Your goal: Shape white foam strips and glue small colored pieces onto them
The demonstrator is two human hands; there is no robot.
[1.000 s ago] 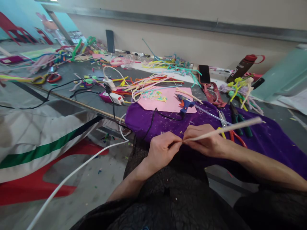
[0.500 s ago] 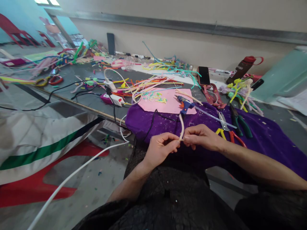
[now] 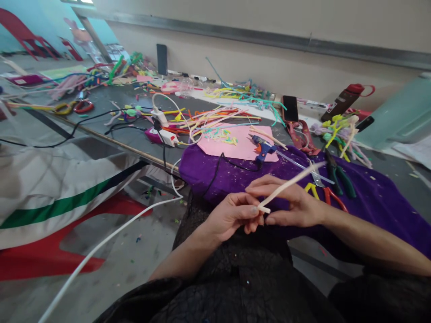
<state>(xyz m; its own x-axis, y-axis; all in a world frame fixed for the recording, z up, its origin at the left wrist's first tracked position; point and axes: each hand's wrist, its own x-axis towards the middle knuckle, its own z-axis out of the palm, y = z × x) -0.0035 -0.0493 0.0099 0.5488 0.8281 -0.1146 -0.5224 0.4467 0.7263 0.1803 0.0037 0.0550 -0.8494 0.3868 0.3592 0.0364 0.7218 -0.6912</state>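
Observation:
My left hand (image 3: 230,216) pinches a cream pipe cleaner (image 3: 291,183) near its bent end, where a short stub sticks out past the thumb. The long part slants up to the right, its tip blurred. Behind and under it, my right hand (image 3: 299,204) is open, thumb apart from the fingers; its fingertips come close to my left hand, and I cannot tell whether they touch. Both hands are above the near edge of a purple cloth (image 3: 215,177). Past them, a blue hot glue gun (image 3: 264,150) rests partly on a pink sheet (image 3: 247,134).
Right of the hands lie green-handled pliers (image 3: 341,177) and a red-and-yellow-handled cutting tool (image 3: 332,197). Farther back are a phone (image 3: 290,109), a bottle (image 3: 345,102) and loose pipe cleaners (image 3: 222,115). A white power strip (image 3: 166,137) with trailing cords sits to the left.
The pipe cleaner has swung from pointing away from me to slanting right. My right hand has let go of it and opened. Both hands have shifted slightly right in view.

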